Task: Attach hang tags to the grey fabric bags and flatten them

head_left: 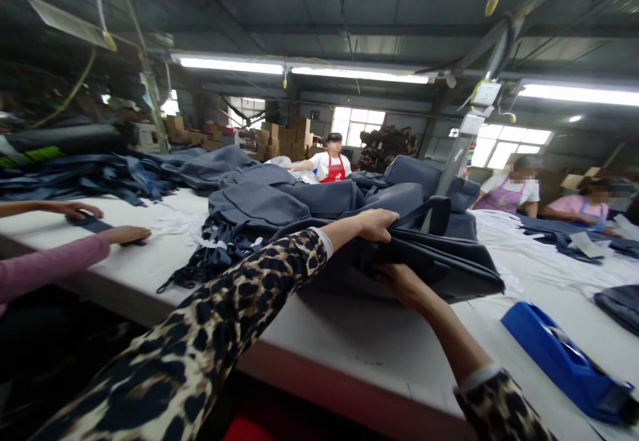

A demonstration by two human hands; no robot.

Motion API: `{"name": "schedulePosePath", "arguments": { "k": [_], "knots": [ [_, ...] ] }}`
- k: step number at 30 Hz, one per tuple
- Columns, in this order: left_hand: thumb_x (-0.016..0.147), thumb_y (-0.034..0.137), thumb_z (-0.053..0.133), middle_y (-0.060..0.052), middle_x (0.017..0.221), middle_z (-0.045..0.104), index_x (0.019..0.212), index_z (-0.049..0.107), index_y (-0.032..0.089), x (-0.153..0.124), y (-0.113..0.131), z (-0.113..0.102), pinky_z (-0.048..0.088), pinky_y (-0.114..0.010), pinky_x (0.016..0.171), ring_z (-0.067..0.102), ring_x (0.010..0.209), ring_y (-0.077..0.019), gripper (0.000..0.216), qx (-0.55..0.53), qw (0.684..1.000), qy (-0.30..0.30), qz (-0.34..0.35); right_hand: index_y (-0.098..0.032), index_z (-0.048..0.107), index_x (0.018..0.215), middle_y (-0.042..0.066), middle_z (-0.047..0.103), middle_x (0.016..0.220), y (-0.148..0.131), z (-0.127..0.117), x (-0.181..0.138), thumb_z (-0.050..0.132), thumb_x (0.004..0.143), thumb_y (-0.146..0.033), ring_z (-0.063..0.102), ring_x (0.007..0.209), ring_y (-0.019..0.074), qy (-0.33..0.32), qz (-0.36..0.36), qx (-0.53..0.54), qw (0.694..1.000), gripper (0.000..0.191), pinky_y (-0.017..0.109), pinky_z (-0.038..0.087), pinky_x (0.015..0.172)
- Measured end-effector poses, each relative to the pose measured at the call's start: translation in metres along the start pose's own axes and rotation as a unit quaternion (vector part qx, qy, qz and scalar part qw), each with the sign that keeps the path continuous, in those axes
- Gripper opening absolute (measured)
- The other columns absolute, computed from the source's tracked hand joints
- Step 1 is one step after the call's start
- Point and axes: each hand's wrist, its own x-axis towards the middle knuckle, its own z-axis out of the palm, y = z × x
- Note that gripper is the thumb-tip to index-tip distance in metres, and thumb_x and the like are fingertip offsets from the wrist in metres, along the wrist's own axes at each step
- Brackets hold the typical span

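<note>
A stack of dark grey-blue fabric pieces (439, 261) lies on the white worktable (359, 341) in front of me. My left hand (377, 223) rests on top of the stack with its fingers curled over the upper edge. Beneath the stack's near edge, my right hand (399, 281) grips the cloth from below. Both arms wear leopard-print sleeves.
A blue tape dispenser (564, 361) sits at the right front. More grey fabric is heaped behind (279, 195). A co-worker's pink-sleeved hands (124, 233) press a dark strip at the left. Other workers stand at the table's far side (333, 161) and at the right (509, 191).
</note>
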Motion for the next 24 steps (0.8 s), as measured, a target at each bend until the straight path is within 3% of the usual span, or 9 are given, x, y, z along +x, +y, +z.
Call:
{"name": "schedulePosePath", "arguments": {
  "k": [2,3,4,5,8,10,14,18,24],
  "knots": [
    [0.067,0.015,0.062,-0.008,0.106,0.065,0.119,0.056,0.012,0.002,-0.002,-0.003,0.046,-0.027,0.076,0.062,0.096,-0.0232,0.052,-0.032,0.999,0.009,0.003,-0.019,0.067,0.102,0.003,0.069,0.095,0.003,0.007,-0.034,0.068,0.085,-0.036,0.065,0.087,0.0189,0.074,0.025,0.047,0.996,0.024,0.033,0.051,0.082],
    [0.066,0.013,0.062,-0.006,0.099,0.065,0.114,0.058,0.011,0.004,-0.003,-0.005,0.045,-0.027,0.072,0.061,0.09,-0.0223,0.049,-0.045,0.999,0.012,0.008,-0.02,0.067,0.101,0.003,0.07,0.093,0.008,0.016,-0.054,0.066,0.086,-0.036,0.065,0.088,0.0185,0.156,0.062,0.096,0.981,0.023,0.032,0.05,0.083],
    [0.064,0.012,0.062,-0.004,0.091,0.064,0.108,0.06,0.011,0.005,-0.003,-0.007,0.043,-0.027,0.068,0.06,0.084,-0.021,0.044,-0.059,0.998,0.015,0.012,-0.02,0.067,0.1,0.001,0.07,0.088,0.013,0.027,-0.074,0.066,0.086,-0.038,0.065,0.083,0.0172,0.257,0.117,0.162,0.946,0.023,0.031,0.049,0.08],
    [0.062,0.011,0.061,-0.002,0.083,0.061,0.102,0.061,0.011,0.007,-0.004,-0.009,0.041,-0.026,0.064,0.058,0.078,-0.0195,0.04,-0.084,0.996,0.016,0.014,-0.02,0.067,0.098,0.0,0.07,0.083,0.02,0.041,-0.092,0.07,0.082,-0.038,0.065,0.077,0.0158,0.294,0.185,0.251,0.903,0.024,0.029,0.05,0.075],
    [0.057,0.007,0.06,0.005,0.065,0.049,0.084,0.059,0.014,0.014,-0.006,-0.014,0.034,-0.024,0.055,0.049,0.064,-0.0142,0.028,-0.189,0.982,0.014,0.007,-0.018,0.069,0.092,0.004,0.074,0.08,0.043,0.084,-0.122,0.08,0.069,-0.034,0.069,0.074,0.019,0.265,0.33,0.515,0.746,0.031,0.032,0.053,0.072],
    [0.055,0.007,0.059,0.006,0.064,0.047,0.078,0.056,0.015,0.017,-0.008,-0.016,0.032,-0.023,0.053,0.046,0.061,-0.012,0.025,-0.246,0.969,0.005,0.003,-0.019,0.07,0.09,0.006,0.075,0.087,0.054,0.101,-0.12,0.082,0.065,-0.032,0.071,0.085,0.0218,0.256,0.33,0.585,0.695,0.031,0.036,0.055,0.08],
    [0.054,0.009,0.059,0.005,0.07,0.054,0.078,0.055,0.015,0.016,-0.016,-0.013,0.037,-0.021,0.055,0.051,0.064,-0.0118,0.026,-0.279,0.96,-0.02,-0.002,-0.026,0.07,0.082,-0.002,0.076,0.091,0.06,0.106,-0.103,0.085,0.059,-0.024,0.07,0.094,0.0186,0.268,0.275,0.655,0.651,0.028,0.035,0.053,0.092],
    [0.054,0.01,0.058,0.004,0.073,0.059,0.085,0.057,0.014,0.009,-0.023,-0.004,0.041,-0.021,0.057,0.056,0.066,-0.0131,0.031,-0.313,0.949,-0.042,-0.02,-0.028,0.07,0.076,-0.004,0.076,0.087,0.053,0.105,-0.107,0.084,0.059,-0.019,0.07,0.093,0.0186,0.26,0.245,0.696,0.623,0.024,0.036,0.054,0.092],
    [0.055,0.014,0.056,0.001,0.077,0.063,0.088,0.056,0.014,0.003,-0.029,0.0,0.043,-0.022,0.059,0.059,0.07,-0.0146,0.033,-0.342,0.938,-0.057,-0.023,-0.029,0.073,0.095,0.0,0.075,0.103,0.043,0.102,-0.105,0.082,0.064,-0.024,0.065,0.109,0.0216,0.198,0.167,0.735,0.627,0.033,0.039,0.048,0.101]
  ]
}}
